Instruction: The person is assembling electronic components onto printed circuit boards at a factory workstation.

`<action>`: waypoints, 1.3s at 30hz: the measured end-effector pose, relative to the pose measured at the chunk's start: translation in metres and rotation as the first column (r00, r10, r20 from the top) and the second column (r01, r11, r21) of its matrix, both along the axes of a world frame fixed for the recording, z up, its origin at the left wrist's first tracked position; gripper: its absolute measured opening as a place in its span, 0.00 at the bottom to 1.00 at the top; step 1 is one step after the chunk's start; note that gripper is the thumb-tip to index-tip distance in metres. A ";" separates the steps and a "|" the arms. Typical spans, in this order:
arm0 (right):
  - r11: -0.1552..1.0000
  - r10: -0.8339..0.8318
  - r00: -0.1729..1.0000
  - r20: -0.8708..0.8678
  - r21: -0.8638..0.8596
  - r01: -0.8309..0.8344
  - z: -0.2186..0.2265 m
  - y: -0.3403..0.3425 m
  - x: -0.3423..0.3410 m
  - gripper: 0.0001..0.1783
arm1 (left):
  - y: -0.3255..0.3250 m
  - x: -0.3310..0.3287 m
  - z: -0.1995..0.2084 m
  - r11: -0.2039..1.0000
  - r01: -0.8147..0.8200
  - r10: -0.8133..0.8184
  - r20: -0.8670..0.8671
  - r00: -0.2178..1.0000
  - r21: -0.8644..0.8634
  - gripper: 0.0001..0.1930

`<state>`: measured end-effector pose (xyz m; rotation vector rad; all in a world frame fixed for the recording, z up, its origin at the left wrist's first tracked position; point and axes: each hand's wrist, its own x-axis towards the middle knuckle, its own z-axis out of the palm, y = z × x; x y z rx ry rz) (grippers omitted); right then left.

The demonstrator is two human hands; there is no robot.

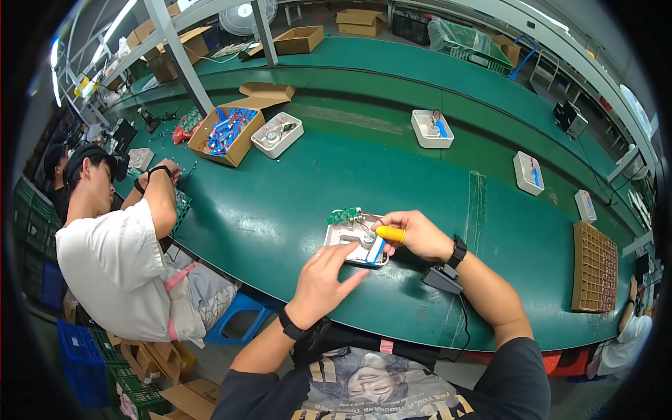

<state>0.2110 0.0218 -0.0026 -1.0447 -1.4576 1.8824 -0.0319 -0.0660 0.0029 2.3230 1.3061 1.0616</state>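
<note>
In the head view, my right hand (420, 236), one finger in a yellow sleeve (390, 233), closes in at the top end of a blue-and-white battery (376, 252); whether I pinch the battery or its wires, I cannot tell; my left hand (323, 276) is loose and unclenched, fingertips over the white case (336, 234) on the green table (280, 210), where the battery lies at the right side; the battery looks light, firm and a little slick, best held by its long sides; the green circuit board (342, 215) at the case's far edge seems stiff but fragile, to be taken by its rims, its thin wires unpulled; I count one board here, one battery at my fingers, one carton (241, 145) of loose blue batteries, and four other white cases (432, 142), one beside the carton and three farther right.
</note>
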 end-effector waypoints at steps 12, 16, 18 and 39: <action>0.957 -0.129 0.983 0.130 0.276 0.089 0.008 0.001 -0.004 0.17 | 0.025 0.001 -0.015 0.999 0.007 0.002 0.176 0.984 -0.050 0.14; 0.835 -0.174 0.927 0.333 0.549 -0.040 0.004 0.021 0.018 0.16 | 0.073 -0.016 -0.008 0.958 -0.219 0.211 0.061 0.976 0.187 0.08; 0.751 -0.192 0.903 0.384 0.650 -0.117 -0.001 0.029 0.025 0.16 | 0.083 -0.020 -0.007 0.980 -0.197 0.196 0.037 0.980 0.026 0.09; 0.142 -0.320 0.882 0.346 0.938 -0.317 -0.019 0.024 0.005 0.13 | 0.044 -0.020 -0.053 0.941 -0.210 0.258 0.160 0.953 -0.267 0.22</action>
